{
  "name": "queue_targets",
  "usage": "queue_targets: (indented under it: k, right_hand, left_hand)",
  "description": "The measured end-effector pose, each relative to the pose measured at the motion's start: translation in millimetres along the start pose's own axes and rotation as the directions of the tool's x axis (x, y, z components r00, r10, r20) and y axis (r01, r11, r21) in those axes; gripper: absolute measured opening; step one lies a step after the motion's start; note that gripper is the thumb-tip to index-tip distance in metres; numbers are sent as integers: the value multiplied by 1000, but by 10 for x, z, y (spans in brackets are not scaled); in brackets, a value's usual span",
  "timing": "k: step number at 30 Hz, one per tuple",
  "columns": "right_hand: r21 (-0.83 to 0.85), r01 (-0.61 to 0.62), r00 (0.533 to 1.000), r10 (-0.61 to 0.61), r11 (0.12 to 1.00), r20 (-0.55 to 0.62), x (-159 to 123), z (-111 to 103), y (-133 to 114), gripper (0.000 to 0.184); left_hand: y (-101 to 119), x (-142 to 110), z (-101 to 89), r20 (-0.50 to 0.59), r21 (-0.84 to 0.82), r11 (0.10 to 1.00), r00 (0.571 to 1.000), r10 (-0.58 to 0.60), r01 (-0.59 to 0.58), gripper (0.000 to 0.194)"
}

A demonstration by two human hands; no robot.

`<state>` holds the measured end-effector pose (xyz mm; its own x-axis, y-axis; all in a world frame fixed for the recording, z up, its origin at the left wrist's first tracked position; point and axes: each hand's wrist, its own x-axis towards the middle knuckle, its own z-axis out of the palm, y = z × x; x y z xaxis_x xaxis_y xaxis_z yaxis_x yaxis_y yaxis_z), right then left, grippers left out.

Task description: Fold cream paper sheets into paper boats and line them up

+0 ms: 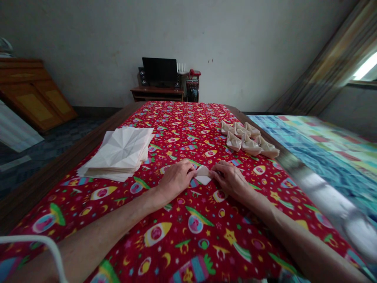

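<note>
A small folded piece of white paper (203,175) lies between my hands on the red patterned cloth. My left hand (178,175) pinches its left corner, fingers curled closed. On the opposite side, my right hand (229,177) grips the right corner between thumb and fingers. The fingertips partly cover both ends of the paper. To the left is a stack of creased paper sheets (122,148), the top one marked with radiating fold lines. Several folded paper boats (250,144) stand in two rows at the right.
The red cloth (182,236) with rockets covers the table. Right of it is a bed with a colourful cover (318,149). A monitor (160,70) and speakers stand on a desk by the wall. A white cable (44,239) curves in at the lower left.
</note>
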<state>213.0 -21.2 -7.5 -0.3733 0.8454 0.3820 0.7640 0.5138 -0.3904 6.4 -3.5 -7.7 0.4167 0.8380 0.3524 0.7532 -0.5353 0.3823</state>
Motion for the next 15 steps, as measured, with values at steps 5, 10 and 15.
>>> queue_targets:
  k: [5,10,15]
  right_hand:
    - [-160,39,998,-45,986,-37,-36,29,-43,22]
    - [-204,-12,998,25,979,62,59,47,-21,29]
    - [-344,-84,982,136,935,130,172,16,-82,39]
  left_hand:
    - [57,-10,-25,9,89,994,998,-57,56,22]
    - [83,14,-45,30,59,995,996,-80,78,31]
    - [79,66,-62,46,116,990,995,-91,85,33]
